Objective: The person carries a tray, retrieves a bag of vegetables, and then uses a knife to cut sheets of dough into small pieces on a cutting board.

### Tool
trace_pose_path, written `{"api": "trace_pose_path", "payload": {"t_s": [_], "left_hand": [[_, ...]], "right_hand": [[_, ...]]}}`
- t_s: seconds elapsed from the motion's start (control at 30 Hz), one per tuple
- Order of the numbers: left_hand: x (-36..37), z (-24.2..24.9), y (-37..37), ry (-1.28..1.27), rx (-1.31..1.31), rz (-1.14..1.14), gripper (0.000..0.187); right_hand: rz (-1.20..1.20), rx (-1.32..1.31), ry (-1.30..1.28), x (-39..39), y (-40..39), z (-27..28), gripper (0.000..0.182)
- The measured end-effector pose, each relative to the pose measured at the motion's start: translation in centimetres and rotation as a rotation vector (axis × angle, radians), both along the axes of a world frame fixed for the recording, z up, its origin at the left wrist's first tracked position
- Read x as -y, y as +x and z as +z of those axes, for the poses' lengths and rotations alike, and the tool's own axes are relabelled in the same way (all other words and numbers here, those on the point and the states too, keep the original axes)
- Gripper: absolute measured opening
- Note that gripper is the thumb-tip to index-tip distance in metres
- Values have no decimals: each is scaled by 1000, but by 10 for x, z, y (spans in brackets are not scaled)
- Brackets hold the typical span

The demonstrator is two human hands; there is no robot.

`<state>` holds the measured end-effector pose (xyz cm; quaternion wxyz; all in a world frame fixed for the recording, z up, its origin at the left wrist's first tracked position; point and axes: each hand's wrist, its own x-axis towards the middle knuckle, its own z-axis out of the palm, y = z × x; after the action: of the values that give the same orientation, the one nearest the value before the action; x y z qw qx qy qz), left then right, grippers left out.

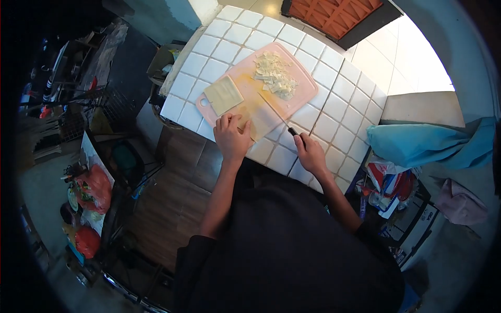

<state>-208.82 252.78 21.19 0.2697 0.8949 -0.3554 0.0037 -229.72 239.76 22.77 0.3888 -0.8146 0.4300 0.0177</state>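
Note:
A pink cutting board (pixel 308 94) lies at an angle on the white tiled counter. My right hand (pixel 311 153) is closed around the black handle of a knife (pixel 276 112), whose blade reaches over the middle of the board. My left hand (pixel 233 137) rests at the board's near edge with fingers bent down and thumb out; what lies beneath the fingertips is hidden. Just beyond it sits a stack of pale yellow square sheets (pixel 223 95), which look like dough wrappers. A heap of cut pale pieces (pixel 275 75) covers the far part of the board.
The tiled counter (pixel 326 125) extends around the board. A teal cloth (pixel 417 145) hangs at the right, above a rack of assorted items (pixel 389 188). On the left, a side table holds a red plastic bag (pixel 95 189). An orange lattice panel (pixel 334 18) stands beyond the counter.

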Motion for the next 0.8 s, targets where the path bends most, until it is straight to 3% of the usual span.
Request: {"api": "trace_pose_path", "payload": {"t_s": [0.27, 0.37, 0.43, 0.53, 0.8], "left_hand": [[10, -3, 4, 3, -227, 77, 21], [12, -2, 6, -57, -186, -23, 16], [20, 0, 6, -150, -352, -120, 13], [37, -5, 9, -310, -385, -127, 16], [45, -14, 20, -214, -68, -158, 22]], "right_hand": [[-96, 98, 59, -6, -1, 0, 37], [-118, 121, 77, -5, -1, 3, 38], [-130, 132, 80, -4, -2, 2, 39], [-133, 170, 78, -1, -2, 2, 41], [-147, 174, 87, 1, -2, 3, 41]]}}
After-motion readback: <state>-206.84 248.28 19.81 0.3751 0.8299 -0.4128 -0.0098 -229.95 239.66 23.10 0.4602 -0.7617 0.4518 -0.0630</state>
